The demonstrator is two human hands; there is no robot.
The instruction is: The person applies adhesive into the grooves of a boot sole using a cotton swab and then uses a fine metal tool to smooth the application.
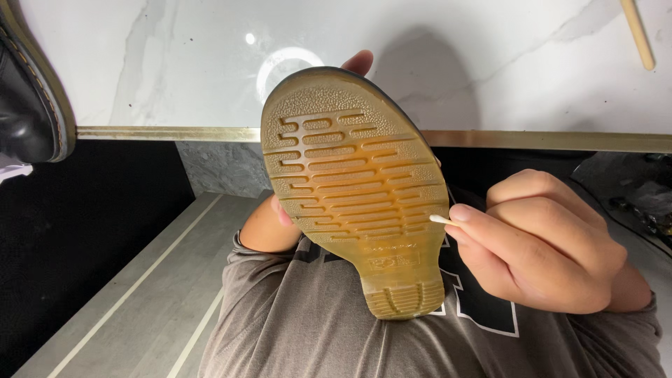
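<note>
1. I count two shoes. One is in my left hand (280,217), turned so its tan ridged sole (353,185) faces up at me; it hangs in front of my chest, over the table's gold edge strip (168,133).
2. My left hand is mostly hidden behind that shoe. One fingertip shows above the toe and part of the palm shows at the sole's left side, so it is wrapped around the shoe from behind.
3. My right hand (542,241) is closed tight, thumb and forefinger pinched on one cotton swab (439,220).
4. The swab's white tip touches the sole's right edge, about midway down its length.
5. The second shoe, a black boot (28,84) with yellow stitching, stands on the white marble tabletop (490,63) at the far left, well apart.
6. One pale wooden stick (638,33) lies at the tabletop's top right corner.
</note>
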